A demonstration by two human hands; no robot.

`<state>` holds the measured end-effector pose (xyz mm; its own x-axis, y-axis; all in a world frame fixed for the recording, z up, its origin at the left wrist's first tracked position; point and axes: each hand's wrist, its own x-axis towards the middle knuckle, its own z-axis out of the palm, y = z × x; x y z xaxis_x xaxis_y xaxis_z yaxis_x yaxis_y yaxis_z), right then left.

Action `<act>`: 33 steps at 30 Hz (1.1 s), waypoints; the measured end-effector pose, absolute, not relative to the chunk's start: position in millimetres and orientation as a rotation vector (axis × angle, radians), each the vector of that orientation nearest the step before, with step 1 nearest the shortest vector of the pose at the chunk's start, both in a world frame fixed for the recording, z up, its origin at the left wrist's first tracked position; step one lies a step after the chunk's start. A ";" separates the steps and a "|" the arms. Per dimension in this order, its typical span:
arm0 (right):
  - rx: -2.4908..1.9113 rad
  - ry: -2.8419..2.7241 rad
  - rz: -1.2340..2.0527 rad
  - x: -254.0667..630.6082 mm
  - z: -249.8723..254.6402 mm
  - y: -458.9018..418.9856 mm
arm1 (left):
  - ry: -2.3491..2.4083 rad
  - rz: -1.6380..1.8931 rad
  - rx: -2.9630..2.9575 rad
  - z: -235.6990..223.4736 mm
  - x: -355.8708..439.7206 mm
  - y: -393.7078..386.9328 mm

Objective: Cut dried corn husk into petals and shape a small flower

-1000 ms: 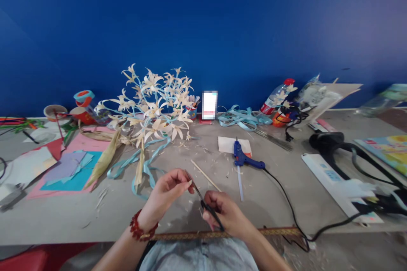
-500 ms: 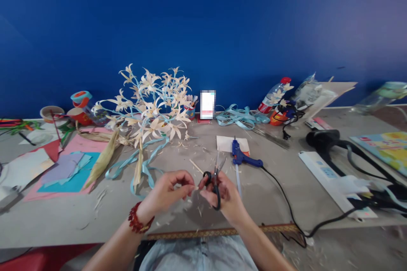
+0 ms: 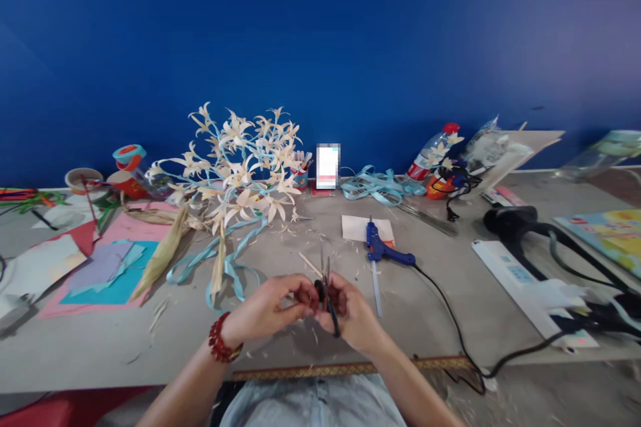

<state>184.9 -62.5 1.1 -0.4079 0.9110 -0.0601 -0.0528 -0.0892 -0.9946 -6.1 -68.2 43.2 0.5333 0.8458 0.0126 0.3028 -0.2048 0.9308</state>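
A person's two bare hands meet at the lower centre of the frame, over a grey desk (image 3: 100, 347) strewn with pale scraps. The right hand (image 3: 354, 315) holds a pair of black-handled scissors (image 3: 328, 292), its fingers curled around the handles; the blades point toward the top of the frame and stand slightly parted. The left hand (image 3: 274, 303), a red bead bracelet (image 3: 220, 341) at its wrist, is just beside them, thumb and fingertips drawn close together; whether a small piece is pinched there cannot be told.

The scissors look light and rigid, with blades likely to be smooth and sharp, so the handle loops are the sound place to take hold. Just beyond the hands lies a thin pale strip (image 3: 309, 263), apparently light and easily snapped, best gripped near its middle.

At centre left rises a spray of cream flowers (image 3: 244, 200) on light-blue stems; the thin petals look fragile, and the stems would seem the safer grip. A blue glue gun (image 3: 379, 248) lies right of centre, near a loose heap of blue ribbon (image 3: 373, 195), soft by its looks.
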 end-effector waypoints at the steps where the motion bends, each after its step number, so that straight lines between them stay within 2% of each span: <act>1: -0.969 -1.393 1.626 184.1 2.0 -62.7 | 0.971 0.707 1.782 41.3 -6.7 -68.1; 8: -1.023 -1.096 1.634 177.3 -2.1 -65.8 | 1.478 1.386 1.789 15.1 -6.0 -76.5; 13: -1.091 -1.044 1.589 171.6 -2.3 -69.4 | 1.315 1.286 1.646 2.9 18.5 -91.1; 20: -1.108 -1.207 1.544 176.4 -3.3 -68.1 | 1.352 1.284 1.268 2.4 26.8 -93.7; 28: -1.075 -1.469 1.905 200.3 -19.4 -87.8 | 1.379 1.244 1.387 8.1 19.7 -92.8; 33: -1.091 -1.460 1.934 199.8 -16.1 -91.3 | 1.373 1.187 1.458 10.9 18.1 -89.5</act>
